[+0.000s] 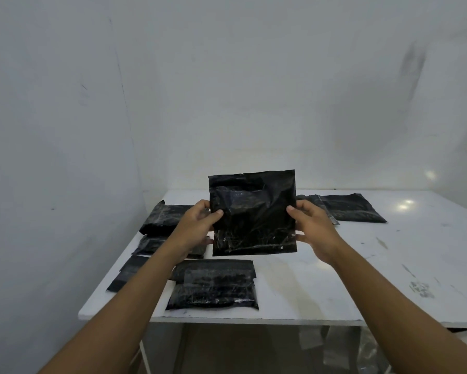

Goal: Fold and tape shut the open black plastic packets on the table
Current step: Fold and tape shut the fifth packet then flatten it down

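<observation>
Left hand [197, 225] and right hand [311, 228] are each pinching a side edge of a black packet [254, 214], thumbs lying on its near face and fingers curling behind. The packet is hanging upright in the air above the middle of the table, its top edge uneven.

A pale wall [227, 90] is filling the background. The white table [334, 279] is carrying the other packets, all lying flat. The near packet [213, 287] is sitting by the front edge, below the held one. The far packet [353, 207] is lying at the back right, well apart from the rest. Three left packets [159, 220] are lining the left edge — the left forearm is crossing over them. Clear strips [311, 337] are hanging below the table's front edge.
</observation>
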